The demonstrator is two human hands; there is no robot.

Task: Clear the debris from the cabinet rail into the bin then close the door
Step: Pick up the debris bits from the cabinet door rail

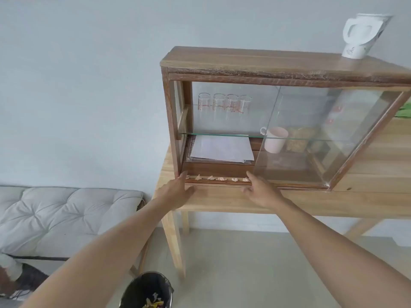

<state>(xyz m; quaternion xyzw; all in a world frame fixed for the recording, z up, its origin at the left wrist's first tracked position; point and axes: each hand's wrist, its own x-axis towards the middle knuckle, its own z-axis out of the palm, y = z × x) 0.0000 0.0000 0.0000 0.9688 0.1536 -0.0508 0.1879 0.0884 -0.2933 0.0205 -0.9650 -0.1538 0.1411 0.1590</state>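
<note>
On top of the wooden table [222, 197] sits the cabinet [244, 63], and I see both of my hands reaching to its bottom front edge. My left hand [175, 192] is at the left corner of the cabinet. Its fingers are loosely apart and hold nothing, and one fingertip rests by the left end of the rail [218, 182]. My right hand [260, 192] is a bit to the right, near the edge of the glass door [311, 134]. Its pointing finger is stretched out to the rail, and its other fingers are curled under; I cannot tell if they pinch anything.

The debris [216, 178] is a row of small pale crumbs. It lies along the rail, between my two hands. The glass door is slid over to the right side, so the left half of the cabinet is open.

Inside I see four clear glasses [224, 103] on the glass shelf, a stack of white paper [220, 148] below them, and a pink mug [274, 140] behind the door. A white jug [362, 36] stands on top of the cabinet.

The bin [148, 290] is down on the floor, below my left arm. It has a black bag and some scraps in it.
</note>
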